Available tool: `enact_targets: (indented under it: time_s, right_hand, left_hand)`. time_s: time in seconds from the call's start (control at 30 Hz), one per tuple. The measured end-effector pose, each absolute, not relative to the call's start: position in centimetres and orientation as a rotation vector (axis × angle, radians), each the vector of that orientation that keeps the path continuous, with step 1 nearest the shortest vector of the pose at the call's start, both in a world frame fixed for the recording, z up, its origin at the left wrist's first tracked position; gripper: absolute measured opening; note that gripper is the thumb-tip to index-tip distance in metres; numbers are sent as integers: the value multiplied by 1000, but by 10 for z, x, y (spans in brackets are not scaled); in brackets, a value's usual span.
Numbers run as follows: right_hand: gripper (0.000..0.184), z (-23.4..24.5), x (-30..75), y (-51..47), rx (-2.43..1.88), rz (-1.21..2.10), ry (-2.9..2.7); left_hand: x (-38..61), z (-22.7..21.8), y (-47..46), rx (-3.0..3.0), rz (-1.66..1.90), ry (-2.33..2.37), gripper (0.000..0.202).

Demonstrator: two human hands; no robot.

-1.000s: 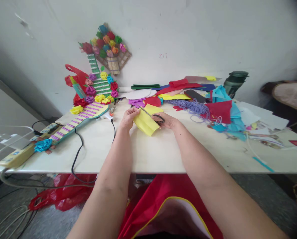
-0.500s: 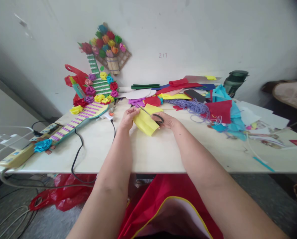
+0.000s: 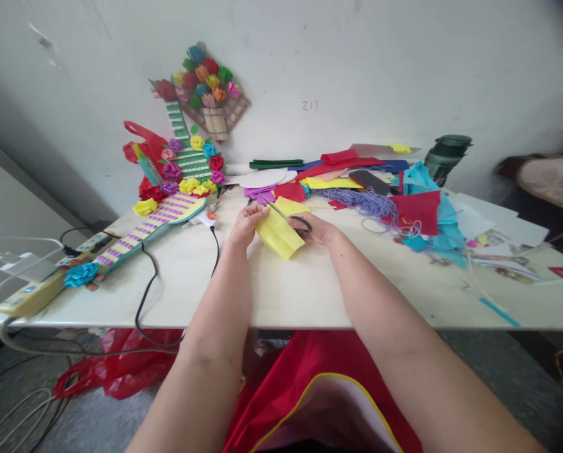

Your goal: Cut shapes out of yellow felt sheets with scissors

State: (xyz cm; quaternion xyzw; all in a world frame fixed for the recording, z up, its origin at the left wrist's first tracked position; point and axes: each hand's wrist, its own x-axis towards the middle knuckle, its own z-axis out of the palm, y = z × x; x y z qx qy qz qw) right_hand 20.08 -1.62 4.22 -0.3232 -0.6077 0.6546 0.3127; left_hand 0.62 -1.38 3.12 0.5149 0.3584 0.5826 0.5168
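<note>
**Yellow sheet under the scissors, both hands closed on their work**

From my remote seat, the pale surface (image 3: pixel 281 283) fills most of the view, and both forearms reach across it to the fingers at its middle. Below the near edge, well short of the fingers, a red cloth with yellow piping (image 3: pixel 319 390) lies across the lap.

To the left of the fingers a long guitar-shaped craft (image 3: pixel 153 223) lies aslant, striped purple and yellow and dotted with paper roses. To their right and beyond them spreads a heap of coloured paper (image 3: pixel 423 214), red, turquoise and blue, with a tangle of purple cord (image 3: pixel 366 202) at its near side. Above and left of the fingers, a paper bouquet (image 3: pixel 206 88) hangs on the wall. A black cable (image 3: pixel 146 283) loops over the surface's edge, left of the left forearm.

The yellow paper (image 3: pixel 278 234) sits between the two hands, folded and tilted, its lower corner pointing toward me. My view shows the left hand (image 3: pixel 247 225) with fingers pinched on the sheet's left edge. The right hand (image 3: pixel 319 230) has its fingers closed through the black handles of the scissors (image 3: pixel 301 222), whose blades run up and left across the top of the yellow paper, touching it.
</note>
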Motion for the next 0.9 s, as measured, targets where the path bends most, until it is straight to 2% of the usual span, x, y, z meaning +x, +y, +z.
enact_targets:
  time_s: [0.37, 0.53, 0.9]
  right_hand:
    - [34, 52, 199, -23, -895, 1597, -1703]
    - [30, 47, 197, -19, -887, 1625, -1664]
    - [38, 44, 200, -19, -835, 1647, -1694]
  left_hand:
    - [6, 31, -14, 1194, 1426, 837, 30]
    - [6, 31, -14, 1192, 1431, 845, 30]
    - [5, 31, -14, 1218, 1405, 865, 31]
